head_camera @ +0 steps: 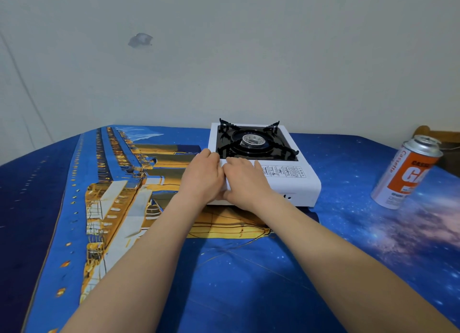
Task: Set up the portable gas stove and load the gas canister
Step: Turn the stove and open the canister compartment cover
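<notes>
Left hand [202, 175], right hand [245, 180]; one stove [295, 182], one canister [403, 173].

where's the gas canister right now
In the head view the gas canister stands on the blue cloth at the right, apart from the white stove to its left.
</notes>
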